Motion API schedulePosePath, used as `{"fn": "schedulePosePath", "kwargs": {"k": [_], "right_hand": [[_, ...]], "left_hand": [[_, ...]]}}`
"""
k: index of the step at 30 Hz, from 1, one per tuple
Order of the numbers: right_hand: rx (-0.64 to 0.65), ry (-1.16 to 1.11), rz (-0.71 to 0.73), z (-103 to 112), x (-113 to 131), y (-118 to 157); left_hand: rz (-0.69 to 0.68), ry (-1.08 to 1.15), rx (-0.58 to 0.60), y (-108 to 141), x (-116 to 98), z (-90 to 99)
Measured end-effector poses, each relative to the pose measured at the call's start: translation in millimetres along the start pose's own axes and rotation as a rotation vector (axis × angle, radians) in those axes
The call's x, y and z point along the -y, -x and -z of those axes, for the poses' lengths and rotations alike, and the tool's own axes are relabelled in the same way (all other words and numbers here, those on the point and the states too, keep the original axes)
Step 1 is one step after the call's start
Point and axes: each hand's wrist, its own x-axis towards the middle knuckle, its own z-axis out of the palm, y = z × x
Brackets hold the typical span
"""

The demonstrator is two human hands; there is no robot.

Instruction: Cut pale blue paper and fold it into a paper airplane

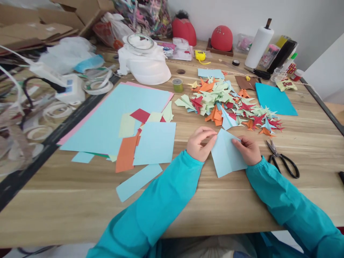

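A light blue paper square (227, 154) with a faint crease is held tilted above the wooden table (215, 211). My right hand (248, 148) pinches its right edge, thumb on top. At its upper left corner is my left hand (201, 142), thumb and fingers brought together at the paper's edge. Another light blue sheet (156, 143) lies to the left, beside an orange piece (125, 154) and a blue strip (138, 182). Beyond my hands is a pile of folded paper shapes (220, 93) in green, red, orange and blue.
Black-handled scissors (285, 163) lie right of my right hand. Large blue and pink sheets (99, 122) cover the left. Farther back are a green spool (177, 85), white caps (145, 64), a yellow tape measure (200, 55) and a white roll (259, 46). A power strip (70, 89) sits far left.
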Motion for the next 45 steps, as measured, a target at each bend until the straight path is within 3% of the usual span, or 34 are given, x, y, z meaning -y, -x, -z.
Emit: {"fn": "schedulePosePath", "kwargs": {"k": [5,9,16,26,31,35,45], "right_hand": [[0.110,0.303,0.185,-3,1,6],[0.022,0.627,0.281,-2,3,9],[-0.135,0.826,0.229,-2,-2,8],[-0.146,0.921,0.288,-2,-8,7],[-0.179,1.041,0.453,-3,-10,9],[-0.211,1.149,0.661,-5,-9,12],[0.052,1.242,1.035,-6,-2,20]], "left_hand": [[-0.346,-0.320,0.289,1,16,-1.5],[-0.440,-0.482,0.441,2,23,-2.9],[-0.493,-0.654,0.459,5,19,-4.0],[-0.490,-0.788,0.462,8,19,-8.1],[-0.550,-0.865,0.393,11,17,-11.3],[-0.577,-0.903,0.419,11,16,-10.9],[-0.546,-0.898,0.442,11,16,-9.2]]}}
